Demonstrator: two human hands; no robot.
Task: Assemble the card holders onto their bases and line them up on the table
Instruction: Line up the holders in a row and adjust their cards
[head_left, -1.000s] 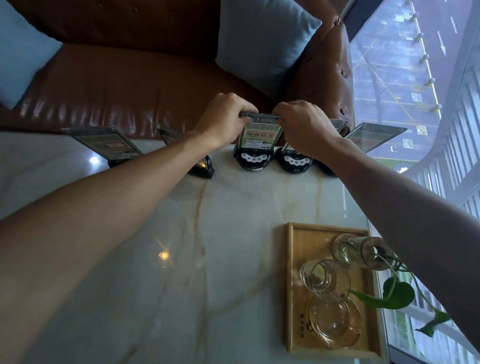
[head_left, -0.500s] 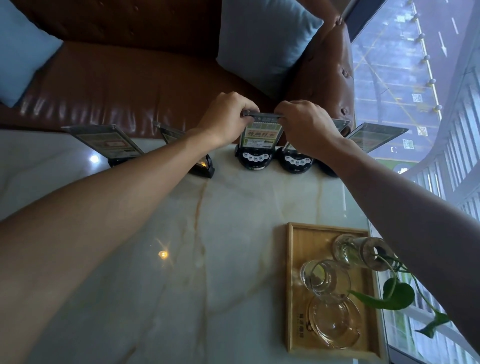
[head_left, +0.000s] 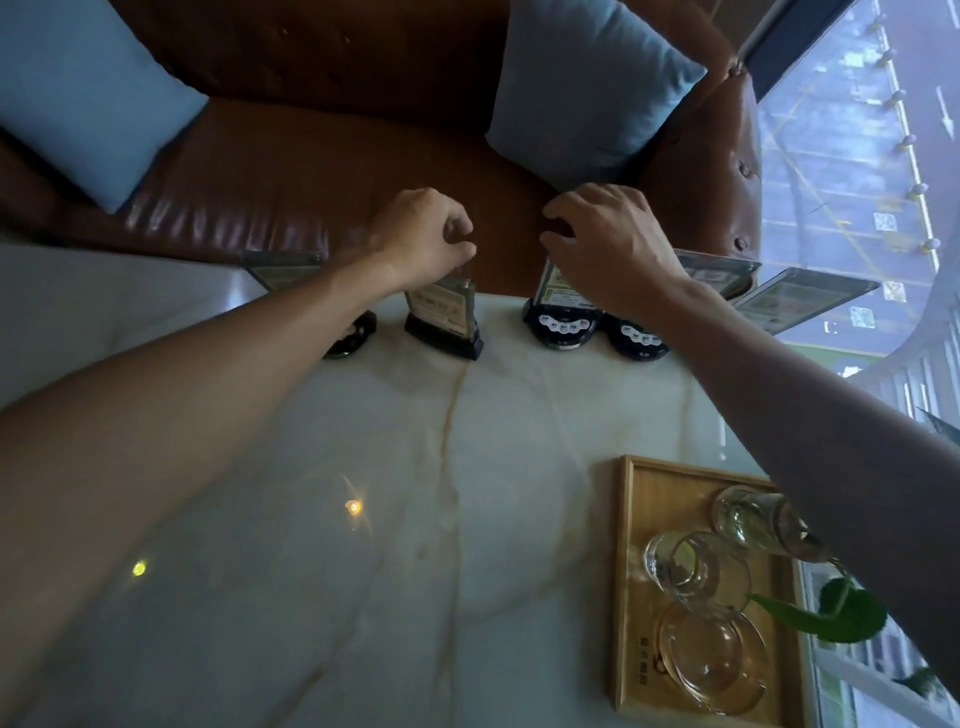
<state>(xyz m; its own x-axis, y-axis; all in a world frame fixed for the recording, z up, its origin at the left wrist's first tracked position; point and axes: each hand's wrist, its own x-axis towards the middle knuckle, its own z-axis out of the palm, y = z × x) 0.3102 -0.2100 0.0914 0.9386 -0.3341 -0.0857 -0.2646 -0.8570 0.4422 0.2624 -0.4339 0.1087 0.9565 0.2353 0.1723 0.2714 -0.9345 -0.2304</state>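
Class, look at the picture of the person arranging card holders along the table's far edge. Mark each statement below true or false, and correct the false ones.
1. The card holders stand along the table's far edge, by the sofa. True.
2. The wooden tray holds glassware. True.
3. The sofa cushions are red. False: they are light blue.
4. The right hand rests on the tray. False: it is over a card holder at the far edge.
5. The left hand lifts a glass. False: it is above a card holder.

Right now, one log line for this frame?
left hand: above rectangular-base holder, grip unclear | right hand: over round-base holder, grip unclear | row: far table edge
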